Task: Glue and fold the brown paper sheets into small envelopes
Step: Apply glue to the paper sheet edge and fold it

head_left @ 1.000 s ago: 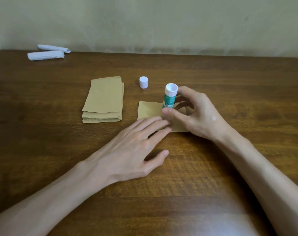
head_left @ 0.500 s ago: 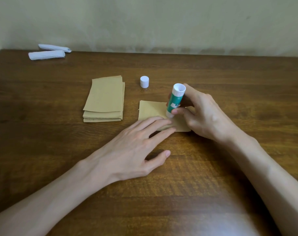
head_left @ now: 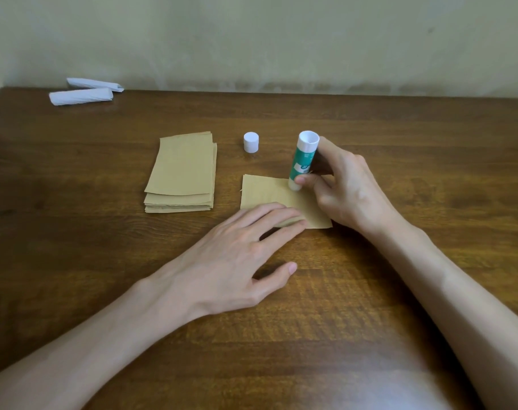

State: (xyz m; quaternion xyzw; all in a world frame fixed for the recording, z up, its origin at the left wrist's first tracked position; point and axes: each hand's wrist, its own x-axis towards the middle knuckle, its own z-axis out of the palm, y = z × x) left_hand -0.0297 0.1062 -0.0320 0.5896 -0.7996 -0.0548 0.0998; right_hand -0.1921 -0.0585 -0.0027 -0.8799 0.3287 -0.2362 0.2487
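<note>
- Wooden table (head_left: 74,261), dark brown, set against a pale, stained wall (head_left: 251,39).
- Sheet (head_left: 266,193): one brown paper piece lying flat at table centre, near edge partly under the hands.
- Left hand (head_left: 231,261): palm down, fingers straight and close together, fingertips pressing the sheet's near edge; thumb spread to the side, resting on the wood.
- Right hand (head_left: 349,187): fingers and thumb curled round a glue stick (head_left: 302,161), pinching it low on the barrel.
- Glue stick: green-and-white tube, uncapped, nearly upright with a slight tilt, lower end touching the sheet's far right part. Whether glue is deposited cannot be told.
- Cap (head_left: 251,141): white, standing on the table just beyond the sheet, left of the glue stick, apart from both.
- Stack (head_left: 182,173): brown paper pieces piled to the left of the sheet, near it but not touching.
- Two white rolls (head_left: 81,94) of paper at the far left corner, well apart from the work.
</note>
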